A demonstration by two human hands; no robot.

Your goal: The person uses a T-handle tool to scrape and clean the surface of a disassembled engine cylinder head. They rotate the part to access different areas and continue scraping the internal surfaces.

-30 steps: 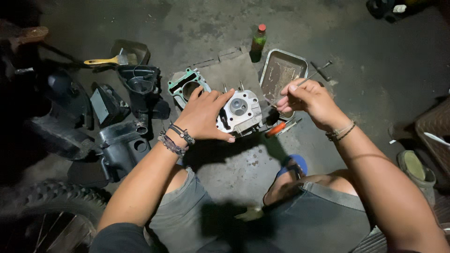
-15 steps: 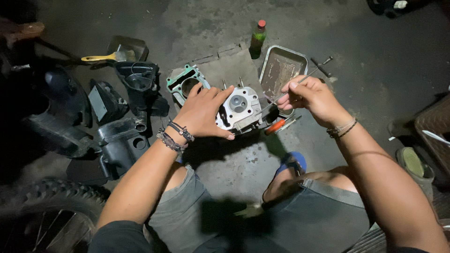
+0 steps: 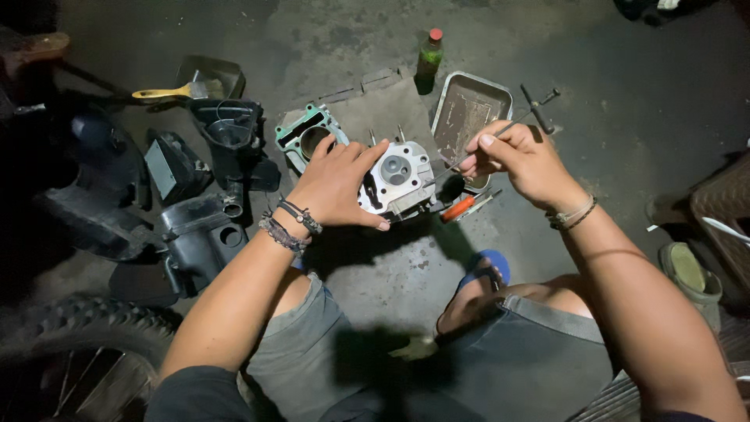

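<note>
Left hand (image 3: 336, 187) flat on grey engine head (image 3: 397, 181), on cardboard mat (image 3: 391, 105), pressing down. Right hand (image 3: 519, 160) pinching thin T-handle tool (image 3: 512, 125), tip maybe in hole. Keep tool straight, turn slow, head pinned firm.

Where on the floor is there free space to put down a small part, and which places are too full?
Bare floor lies right of the metal tray, beyond the T-handled tool in the right hand, and above the green bottle. Crowded: the black plastic parts beside the left hand, and around the engine part.
</note>
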